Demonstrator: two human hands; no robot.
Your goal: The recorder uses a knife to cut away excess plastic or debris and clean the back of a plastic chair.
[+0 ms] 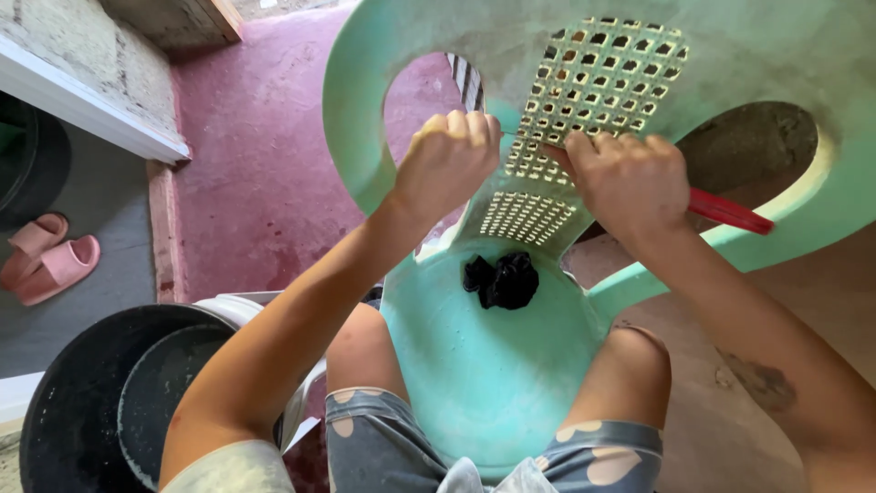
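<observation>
A mint-green plastic chair (474,365) stands in front of me, its lattice backrest (593,82) facing me, my knees on either side of the seat. My left hand (447,160) is a closed fist at the left edge of the lattice, seemingly pinching a thin strand that I cannot make out clearly. My right hand (625,178) is closed on a red-handled tool (730,212), pressed against the lower lattice; the handle sticks out to the right and the tool's tip is hidden. A crumpled black bag or cloth (502,278) lies on the seat.
A black tub (87,402) with a round dark pan inside sits at lower left, a white bucket rim beside it. Pink slippers (46,257) lie on the grey floor at left. A red-painted floor stretches behind the chair; a white-edged step runs at upper left.
</observation>
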